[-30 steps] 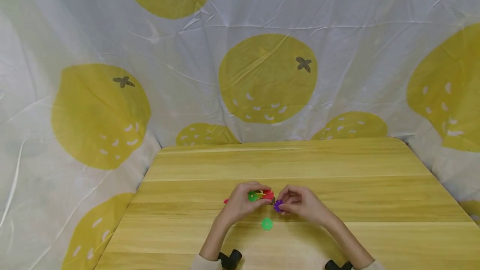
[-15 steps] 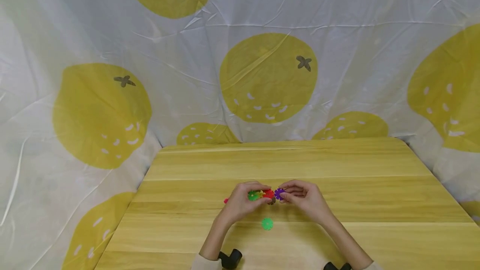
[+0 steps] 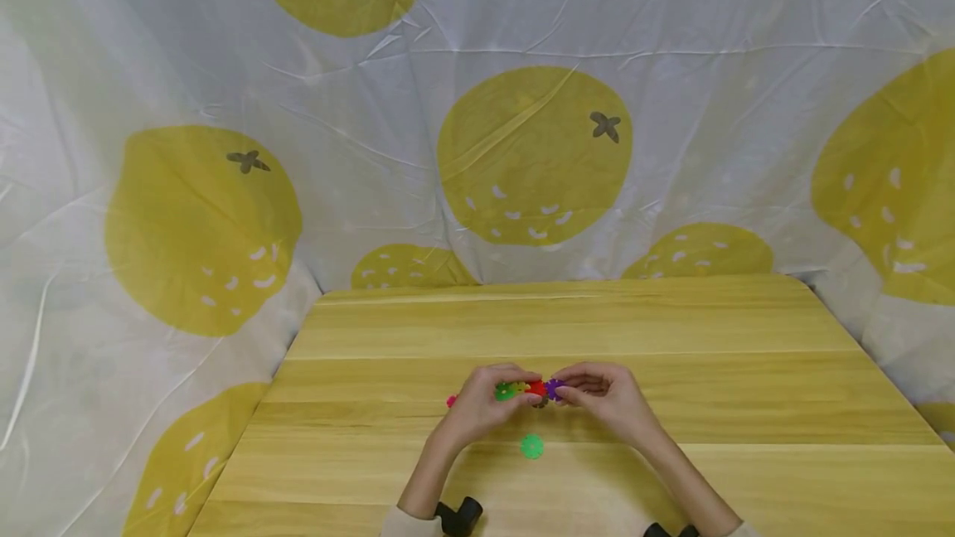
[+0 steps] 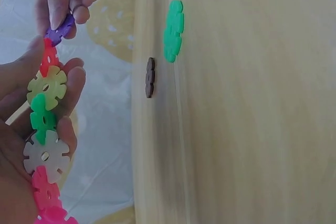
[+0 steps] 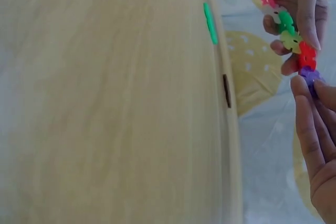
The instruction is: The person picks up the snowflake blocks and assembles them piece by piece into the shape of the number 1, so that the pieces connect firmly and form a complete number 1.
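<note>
My left hand (image 3: 481, 400) holds a chain of notched plastic discs above the table. In the left wrist view the chain runs from pink discs (image 4: 47, 190) through a white disc (image 4: 46, 156), a green disc (image 4: 42, 119) and a yellow disc (image 4: 47, 87) to a red disc (image 4: 49, 57), which the thumb and fingers pinch. My right hand (image 3: 608, 396) pinches a purple disc (image 5: 310, 75) between thumb and fingertips. The purple disc's edge meets the red disc's edge at the chain's end.
A loose green disc (image 3: 532, 447) lies on the wooden table (image 3: 746, 404) in front of the hands. A brown disc (image 4: 150, 77) lies farther back, partly hidden beneath the hands in the head view. A lemon-patterned cloth (image 3: 358, 147) hangs behind the table.
My right hand has raised the purple disc and moved it left until it meets the red disc. My left hand and the chain have hardly moved; the loose discs stay put.
</note>
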A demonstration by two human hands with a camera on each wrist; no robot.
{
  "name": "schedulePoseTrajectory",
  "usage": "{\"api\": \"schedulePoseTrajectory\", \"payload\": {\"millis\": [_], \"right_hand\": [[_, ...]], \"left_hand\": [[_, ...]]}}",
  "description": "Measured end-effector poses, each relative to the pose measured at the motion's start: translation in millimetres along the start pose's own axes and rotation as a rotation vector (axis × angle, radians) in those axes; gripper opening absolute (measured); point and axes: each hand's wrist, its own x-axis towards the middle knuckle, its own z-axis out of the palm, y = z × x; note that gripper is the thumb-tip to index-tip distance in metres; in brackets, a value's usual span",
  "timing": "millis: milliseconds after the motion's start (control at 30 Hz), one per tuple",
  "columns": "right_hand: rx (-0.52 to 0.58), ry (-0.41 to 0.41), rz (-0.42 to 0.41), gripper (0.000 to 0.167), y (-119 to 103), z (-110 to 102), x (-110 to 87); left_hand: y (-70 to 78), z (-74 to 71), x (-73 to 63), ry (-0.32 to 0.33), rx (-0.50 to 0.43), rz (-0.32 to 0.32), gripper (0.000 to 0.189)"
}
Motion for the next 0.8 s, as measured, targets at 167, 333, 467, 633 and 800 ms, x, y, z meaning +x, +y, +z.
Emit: {"api": "schedulePoseTrajectory", "payload": {"millis": [167,333,467,633,800], "right_hand": [[-0.039,-0.010,-0.019,0.021,-2.1,1.5,-0.9],[-0.060,-0.032,-0.035,0.019,-3.2,1.4,-1.0],[-0.056,-0.030,-0.038,0.018,-3.4,0.2,-0.7],[-0.058,-0.039,-0.038,0.017,-3.5,1.0,0.3],[-0.078,-0.031,-0.020,0.015,-3.6,1.0,1.0]], "left_hand": [[0.6,1.4,0.4,-0.011,-0.012,-0.009,0.026],[0.9,3.4,1.4,-0.020,-0.021,-0.009,0.023],[2.5,3.8,2.5,-0.015,-0.053,-0.019,0.022],[3.0,4.1,3.0,-0.005,-0.071,-0.019,0.020],[2.8,5.7,4.5,-0.002,-0.061,-0.019,0.019]]}}
